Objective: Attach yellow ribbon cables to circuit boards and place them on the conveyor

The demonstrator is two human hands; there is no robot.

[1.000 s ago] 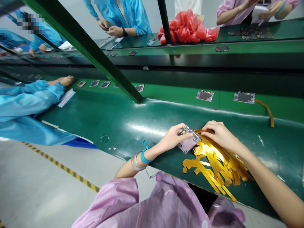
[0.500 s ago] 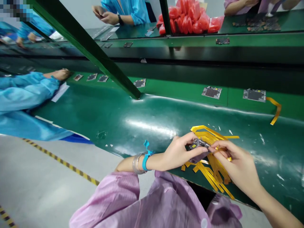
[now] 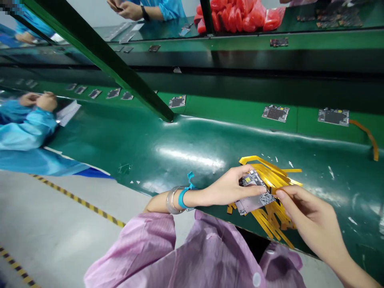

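My left hand (image 3: 231, 188) pinches the small grey-purple circuit board with metal shields (image 3: 253, 194), thumb on top, the other fingers curled under. The board sits just above the near edge of the shiny green conveyor mat (image 3: 180, 148), tilted, with its long axis running from my left fingertips out toward my right hand (image 3: 312, 220).

My right hand is loosely curled. Thumb and forefinger (image 3: 285, 195) nearly meet at the board's right end, just beside its corner. I can't tell whether they touch the board or pinch one of the strips there. Both hands are at the board; the left has the grip and the right comes in from the right end.

The heap of flat amber-yellow flex ribbon strips (image 3: 270, 172) lies directly under and beyond the board. It fans toward my right wrist, and some strips poke out below my left fingers.

Hard to make out: the board's underside, anything plugged into its right edge, and how many strips my right palm covers. My right forearm is cut off at the frame's lower right.

Further off, beyond my fingers, two flat grey circuit boards (image 3: 275, 113) lie on the far green belt, well apart from me. One carries an orange ribbon tail (image 3: 367, 136). Red plastic bags (image 3: 240, 16) sit at the top. A person's blue sleeve (image 3: 27, 132) is far to my left.
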